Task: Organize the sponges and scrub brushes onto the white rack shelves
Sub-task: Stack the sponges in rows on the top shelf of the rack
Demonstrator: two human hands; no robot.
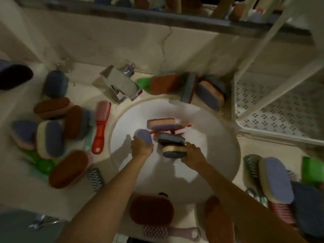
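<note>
No writing, brand, number or sign can be read on the sponges point(50, 137), the scrub brushes point(100, 125) or the white rack point(273, 132). A small bottle point(257, 16) at the top right may carry a label, but it is too dim and blurred to tell.

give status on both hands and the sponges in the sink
Left hand grips purple sponge. Right hand grips cream-and-blue sponge. Pink sponge, dark sponge, red brush lie in basin. Path to white rack looks open.
</note>
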